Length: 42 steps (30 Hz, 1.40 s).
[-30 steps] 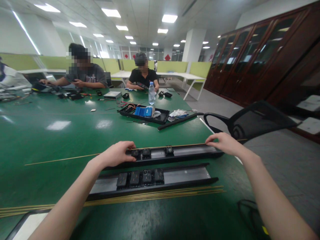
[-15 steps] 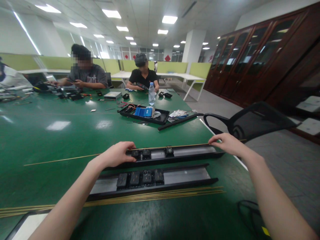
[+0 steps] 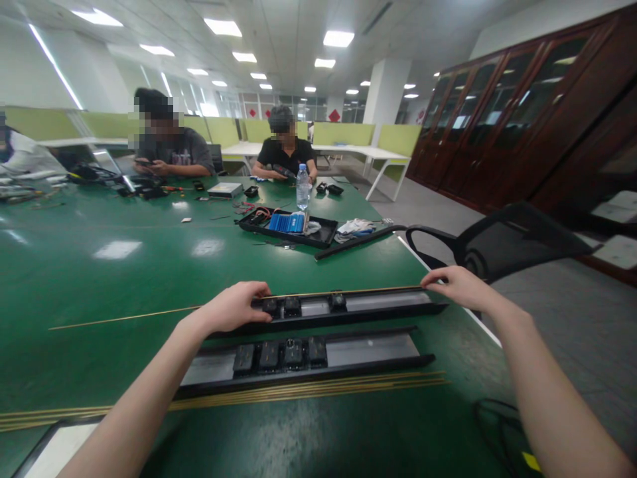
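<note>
A long black channel (image 3: 388, 301) with a pale metal floor and black sockets (image 3: 292, 305) inside lies across the table. A thin brass rod (image 3: 124, 318) runs along its far edge and sticks out well to the left. My left hand (image 3: 237, 305) is closed around the channel's left part, thumb on the near side, fingers at the far edge by the rod. At the channel's right end, my right hand (image 3: 455, 285) pinches the rod, thumb and fingertips together. Nearer me lies a second such channel (image 3: 371, 350), holding several black sockets (image 3: 269, 356).
Several brass rods (image 3: 298, 390) lie along the near channel. Beyond are a black tray (image 3: 323, 232) with a blue pack, a water bottle (image 3: 302, 189), gloves (image 3: 355, 229) and a black strip (image 3: 358, 243). A chair (image 3: 517, 239) stands at the right. Co-workers sit across the table.
My right hand has slid a little to the right along the rod towards the channel's end. My left hand stays in place. The co-worker at the left has drawn an arm back.
</note>
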{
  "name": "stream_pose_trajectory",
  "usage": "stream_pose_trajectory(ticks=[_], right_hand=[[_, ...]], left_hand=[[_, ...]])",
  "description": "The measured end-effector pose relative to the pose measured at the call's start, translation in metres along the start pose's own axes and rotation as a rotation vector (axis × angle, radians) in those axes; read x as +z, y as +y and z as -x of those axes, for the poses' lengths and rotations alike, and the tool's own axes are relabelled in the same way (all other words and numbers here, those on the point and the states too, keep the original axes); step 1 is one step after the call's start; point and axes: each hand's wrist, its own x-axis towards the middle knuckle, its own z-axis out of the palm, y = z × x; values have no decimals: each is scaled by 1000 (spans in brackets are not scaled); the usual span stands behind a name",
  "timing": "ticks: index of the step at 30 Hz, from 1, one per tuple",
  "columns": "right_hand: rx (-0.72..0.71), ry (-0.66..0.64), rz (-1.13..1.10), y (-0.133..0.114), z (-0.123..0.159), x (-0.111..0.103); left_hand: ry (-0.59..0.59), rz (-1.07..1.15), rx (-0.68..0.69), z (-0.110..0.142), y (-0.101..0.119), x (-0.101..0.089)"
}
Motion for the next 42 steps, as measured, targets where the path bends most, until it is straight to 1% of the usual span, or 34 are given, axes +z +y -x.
stream_pose_trajectory(ticks=[9,18,22,28,36,39,40,42], right_hand=[[9,2,-28,-4,2,-3],[-9,32,-36,4,2,-5],[1,21,-42,4,3,-5],[18,28,-15,12,5,-7],[86,39,11,27,8,-12],[67,98,39,17,6,-13],[36,129,42,9,5,-11],[-73,211,22,-17,2,-5]], left_hand=[[-6,23,1,1,7,-4],[-1,34,0,1,4,-2],[2,25,6,1,1,-1],[-1,29,8,1,1,-1],[-2,34,-1,1,2,-2],[-3,42,-10,1,3,-2],[-5,44,-15,1,4,-3],[-12,49,-25,1,5,-3]])
